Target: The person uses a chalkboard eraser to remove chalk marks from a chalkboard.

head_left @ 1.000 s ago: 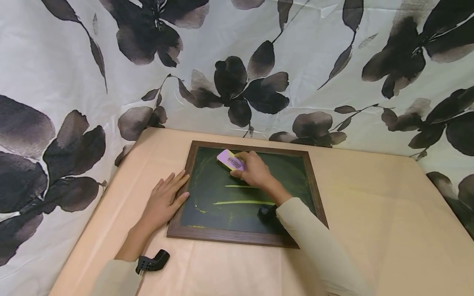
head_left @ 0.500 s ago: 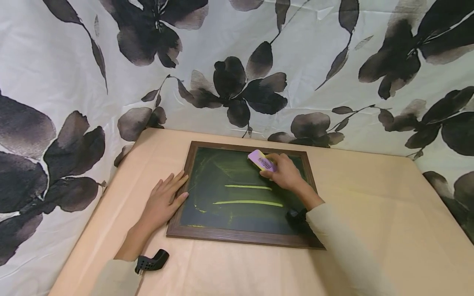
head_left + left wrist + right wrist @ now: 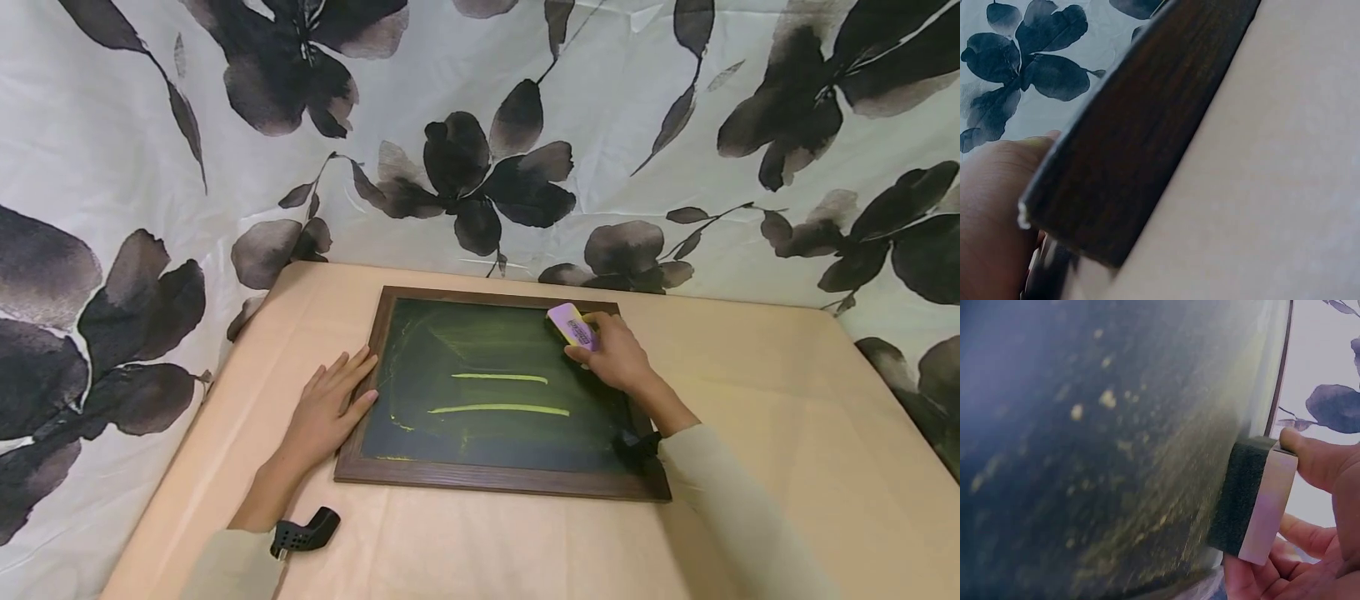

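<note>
A wood-framed chalkboard [image 3: 495, 442] lies on the table, with two yellow chalk lines across its middle and faint smears around them. My right hand [image 3: 618, 354] grips a purple and yellow chalkboard eraser [image 3: 573, 326] near the board's top right corner. In the right wrist view, thumb and fingers hold the eraser [image 3: 1267, 506] by its edges, its dark felt side against the board surface. My left hand [image 3: 318, 417] rests with straight, spread fingers at the left side of the frame, fingertips touching it. The left wrist view shows that hand [image 3: 994, 212] beside the dark wooden frame [image 3: 1122, 144].
A peach-coloured cloth [image 3: 765, 400] covers the table. Behind and to the left hangs a white curtain [image 3: 390, 92] with dark flowers. Black wrist devices sit on both wrists; the left one [image 3: 306, 533] hangs just above the table.
My right hand has slid the eraser from the board's upper left-middle to its top right, uncovering the right ends of both chalk lines. The left hand stays at the frame.
</note>
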A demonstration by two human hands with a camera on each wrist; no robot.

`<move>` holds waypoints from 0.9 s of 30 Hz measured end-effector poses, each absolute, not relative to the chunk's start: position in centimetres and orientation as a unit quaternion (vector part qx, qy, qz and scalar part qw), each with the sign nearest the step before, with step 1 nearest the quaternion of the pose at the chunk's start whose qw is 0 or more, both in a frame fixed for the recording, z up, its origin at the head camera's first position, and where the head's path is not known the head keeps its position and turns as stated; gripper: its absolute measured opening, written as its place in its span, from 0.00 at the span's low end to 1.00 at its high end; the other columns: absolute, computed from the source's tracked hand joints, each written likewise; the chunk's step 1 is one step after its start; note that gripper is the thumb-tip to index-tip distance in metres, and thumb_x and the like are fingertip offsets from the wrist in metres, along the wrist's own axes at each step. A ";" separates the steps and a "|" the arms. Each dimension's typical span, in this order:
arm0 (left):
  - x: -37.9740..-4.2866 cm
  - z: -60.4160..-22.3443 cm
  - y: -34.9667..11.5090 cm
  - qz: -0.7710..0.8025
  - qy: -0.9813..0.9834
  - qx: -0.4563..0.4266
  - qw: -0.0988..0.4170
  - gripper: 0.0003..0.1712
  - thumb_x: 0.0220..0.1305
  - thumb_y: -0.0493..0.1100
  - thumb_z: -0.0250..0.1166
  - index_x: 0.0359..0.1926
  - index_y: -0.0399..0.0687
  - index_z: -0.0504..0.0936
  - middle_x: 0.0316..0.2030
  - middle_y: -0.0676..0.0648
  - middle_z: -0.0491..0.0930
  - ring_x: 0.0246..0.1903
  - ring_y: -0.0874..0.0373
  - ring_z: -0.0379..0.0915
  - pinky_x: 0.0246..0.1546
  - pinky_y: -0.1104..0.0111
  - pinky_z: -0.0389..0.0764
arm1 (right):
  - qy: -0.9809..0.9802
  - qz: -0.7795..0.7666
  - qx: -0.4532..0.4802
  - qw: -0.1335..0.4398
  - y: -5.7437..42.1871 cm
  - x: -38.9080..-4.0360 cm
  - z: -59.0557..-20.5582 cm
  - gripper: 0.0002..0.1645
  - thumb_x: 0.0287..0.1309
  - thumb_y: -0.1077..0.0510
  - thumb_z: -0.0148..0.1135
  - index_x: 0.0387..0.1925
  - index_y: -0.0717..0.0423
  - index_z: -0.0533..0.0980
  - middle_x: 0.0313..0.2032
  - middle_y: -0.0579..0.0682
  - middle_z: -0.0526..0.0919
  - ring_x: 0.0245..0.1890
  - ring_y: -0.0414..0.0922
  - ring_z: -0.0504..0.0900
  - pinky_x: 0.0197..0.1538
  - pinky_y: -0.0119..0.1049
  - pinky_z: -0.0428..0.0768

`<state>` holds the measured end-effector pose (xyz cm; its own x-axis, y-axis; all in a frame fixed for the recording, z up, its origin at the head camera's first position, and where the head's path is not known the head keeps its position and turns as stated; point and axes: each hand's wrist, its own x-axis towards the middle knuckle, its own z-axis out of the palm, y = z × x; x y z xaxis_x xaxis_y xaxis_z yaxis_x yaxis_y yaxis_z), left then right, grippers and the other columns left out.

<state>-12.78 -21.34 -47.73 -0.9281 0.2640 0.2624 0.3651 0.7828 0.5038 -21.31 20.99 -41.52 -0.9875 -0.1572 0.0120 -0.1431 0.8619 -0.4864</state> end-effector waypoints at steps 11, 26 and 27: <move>-12.7 -47.5 -21.6 -0.270 -0.943 -0.170 0.097 0.32 0.70 0.53 0.56 0.70 0.48 0.65 0.70 0.44 0.58 0.69 0.38 0.50 0.65 0.40 0.45 | 0.944 -0.323 -0.065 -0.001 20.7 -21.5 -42.2 0.38 0.53 0.57 0.70 0.60 0.73 0.67 0.43 0.66 0.69 0.38 0.56 0.70 0.35 0.41 0.73; -13.1 -47.4 -21.0 -0.281 -0.941 -0.166 0.091 0.32 0.70 0.53 0.56 0.70 0.50 0.64 0.71 0.45 0.58 0.69 0.39 0.49 0.66 0.41 0.43 | 0.941 -0.329 -0.080 0.022 15.0 -23.2 -41.9 0.40 0.52 0.53 0.72 0.62 0.67 0.68 0.42 0.62 0.69 0.34 0.52 0.72 0.34 0.39 0.74; -13.2 -47.4 -20.9 -0.280 -0.941 -0.168 0.091 0.32 0.70 0.53 0.56 0.70 0.50 0.64 0.71 0.45 0.58 0.69 0.39 0.49 0.66 0.41 0.44 | 0.939 -0.332 -0.080 0.021 14.6 -23.2 -41.8 0.39 0.52 0.54 0.72 0.62 0.67 0.68 0.42 0.62 0.69 0.34 0.52 0.72 0.34 0.40 0.75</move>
